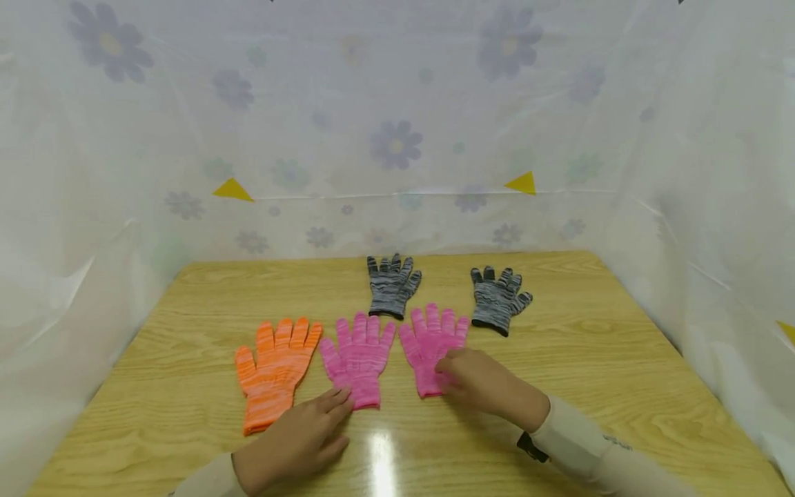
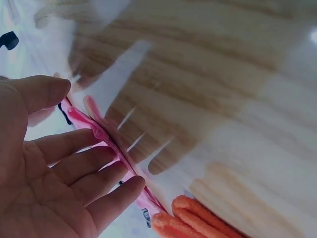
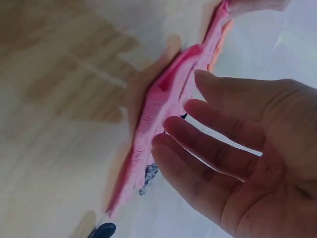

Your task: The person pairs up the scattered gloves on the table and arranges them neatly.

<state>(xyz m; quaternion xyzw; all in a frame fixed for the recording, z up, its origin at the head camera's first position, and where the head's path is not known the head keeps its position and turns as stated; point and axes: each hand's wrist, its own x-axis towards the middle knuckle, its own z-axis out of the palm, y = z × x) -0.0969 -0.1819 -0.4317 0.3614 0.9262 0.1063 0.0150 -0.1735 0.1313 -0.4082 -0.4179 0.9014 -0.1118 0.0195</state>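
Observation:
Two pink knitted gloves lie side by side on the table, fingers pointing away from me. My left hand (image 1: 298, 438) rests its fingertips at the cuff of the left pink glove (image 1: 360, 352); in the left wrist view its fingers (image 2: 74, 161) are extended along the glove's edge. Over the lower right part of the right pink glove (image 1: 430, 342) is my right hand (image 1: 487, 383). From the right wrist view, that hand's fingers (image 3: 198, 141) are loosely bent against or just beside the pink fabric (image 3: 146, 131), with nothing pinched. Whether they press on it is unclear.
An orange glove (image 1: 273, 376) lies flat left of the pink pair. Farther back are two grey-and-black gloves, one behind the pink pair (image 1: 393, 286) and one to the right (image 1: 497, 300). Flower-printed white sheeting (image 1: 397, 90) encloses the wooden table (image 1: 596, 359) at back and sides.

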